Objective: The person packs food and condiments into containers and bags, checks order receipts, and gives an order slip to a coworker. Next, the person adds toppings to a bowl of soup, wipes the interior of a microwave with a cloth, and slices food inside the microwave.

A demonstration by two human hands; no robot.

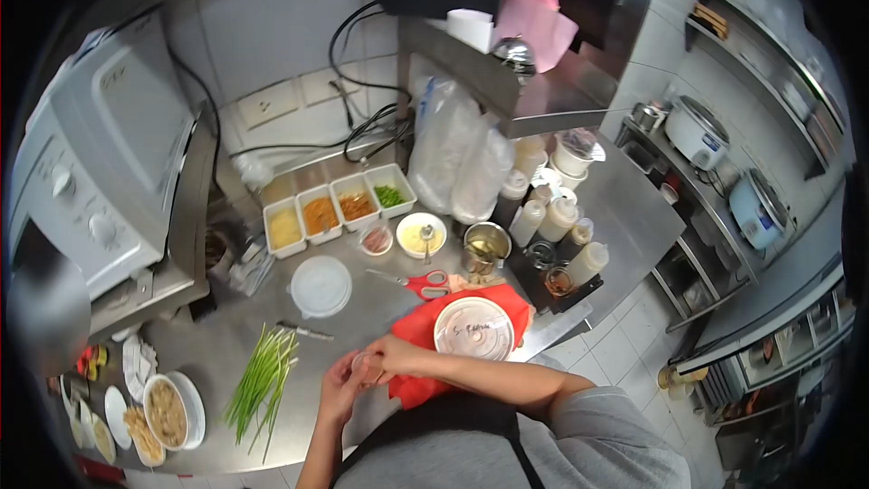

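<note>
My left hand (340,386) and my right hand (395,356) meet above the steel counter, both closed on a small clear round cup (367,365). Right beside them, a round lidded container (473,329) with writing on its lid rests on a red plastic bag (407,389). Red-handled scissors (427,285) lie behind the bag. To the left are a bunch of green stalks (262,385) and a pen-like object (306,331). A round translucent lid (320,287) sits farther back.
Four white trays (319,215) of toppings stand at the back, near a bowl with a spoon (422,235) and a metal pot (486,247). Squeeze bottles (558,217) stand at the right. A bowl of food (167,411) is at the left, below a white oven (100,163).
</note>
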